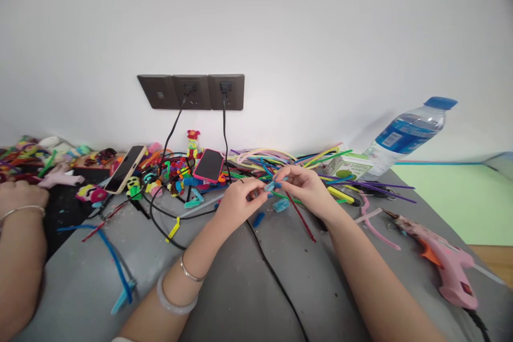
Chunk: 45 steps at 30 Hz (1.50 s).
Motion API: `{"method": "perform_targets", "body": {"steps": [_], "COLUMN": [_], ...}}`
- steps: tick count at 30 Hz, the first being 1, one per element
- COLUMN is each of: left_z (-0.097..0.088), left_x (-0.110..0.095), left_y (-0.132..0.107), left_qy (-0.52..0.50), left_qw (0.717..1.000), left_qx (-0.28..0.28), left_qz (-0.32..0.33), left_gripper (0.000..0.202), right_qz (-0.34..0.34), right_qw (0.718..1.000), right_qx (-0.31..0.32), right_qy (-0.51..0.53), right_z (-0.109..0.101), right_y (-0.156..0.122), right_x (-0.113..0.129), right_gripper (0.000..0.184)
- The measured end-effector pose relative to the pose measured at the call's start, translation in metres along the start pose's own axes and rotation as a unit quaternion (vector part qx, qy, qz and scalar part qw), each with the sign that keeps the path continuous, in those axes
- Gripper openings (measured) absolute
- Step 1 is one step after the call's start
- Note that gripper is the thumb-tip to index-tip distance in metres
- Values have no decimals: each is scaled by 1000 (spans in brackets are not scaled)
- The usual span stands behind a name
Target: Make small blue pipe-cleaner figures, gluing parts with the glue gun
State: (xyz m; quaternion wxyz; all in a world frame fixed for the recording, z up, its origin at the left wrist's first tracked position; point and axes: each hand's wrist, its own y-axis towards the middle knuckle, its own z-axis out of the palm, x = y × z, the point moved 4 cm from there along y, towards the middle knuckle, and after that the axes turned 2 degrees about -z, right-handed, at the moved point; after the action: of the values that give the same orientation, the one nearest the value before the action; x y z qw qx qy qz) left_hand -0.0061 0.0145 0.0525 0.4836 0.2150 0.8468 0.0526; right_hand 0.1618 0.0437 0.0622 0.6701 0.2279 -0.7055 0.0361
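Observation:
Over the middle of the grey table [236, 288], my left hand [242, 204] and my right hand [306, 188] meet at the fingertips. Both pinch a small light-blue fuzzy piece [271, 186], which looks like bent pipe cleaner. Fingers cover part of it. Just below on the table lie another light-blue fuzzy piece [281, 205] and a short dark-blue piece [259, 219]. A dark-red glittery pipe cleaner [300, 216] slants down beside my right wrist.
A pink glue gun [444, 262] lies at the right, near a tilted water bottle [412, 133]. Pipe cleaners [256, 159], phones [209, 165] and fuzzy figures [134, 187] crowd the wall side. Black cables [276, 272] cross the table. Another person's arm [20, 256] rests at the left.

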Motion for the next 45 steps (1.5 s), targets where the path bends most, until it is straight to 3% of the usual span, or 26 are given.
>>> {"method": "perform_targets", "body": {"steps": [3,8,27,30,34,36,39,45], "left_z": [1,3,3,0,-2,0,5,11], "left_x": [-2,-1,-2,-1,9,13,15,15], "left_y": [-4,-7,-6,-6,-3,-1,1,0], "left_qy": [109,159,128,97,-37,-151,-284,-380], "left_qw": [993,982,973,981,994,983,950,905], "left_qx": [-18,-43,-92,-104,-99,-90,-92,-121], "left_qz": [42,94,168,130,-3,-60,-96,-146], "left_gripper": [14,17,26,24,18,18,17,23], "right_qz": [3,16,8,10,19,14,5,42], "right_qw": [1000,1000,1000,1000,1000,1000,1000,999], "right_qx": [1,21,9,9,11,3,-8,15], "right_qy": [-4,-1,-2,-9,-18,-19,-19,31], "right_z": [0,3,3,3,7,10,14,19], "right_y": [0,0,0,0,0,0,0,1], "right_x": [0,0,1,1,-1,-1,-1,-2], "right_gripper": [23,24,28,27,26,28,31,35]}}
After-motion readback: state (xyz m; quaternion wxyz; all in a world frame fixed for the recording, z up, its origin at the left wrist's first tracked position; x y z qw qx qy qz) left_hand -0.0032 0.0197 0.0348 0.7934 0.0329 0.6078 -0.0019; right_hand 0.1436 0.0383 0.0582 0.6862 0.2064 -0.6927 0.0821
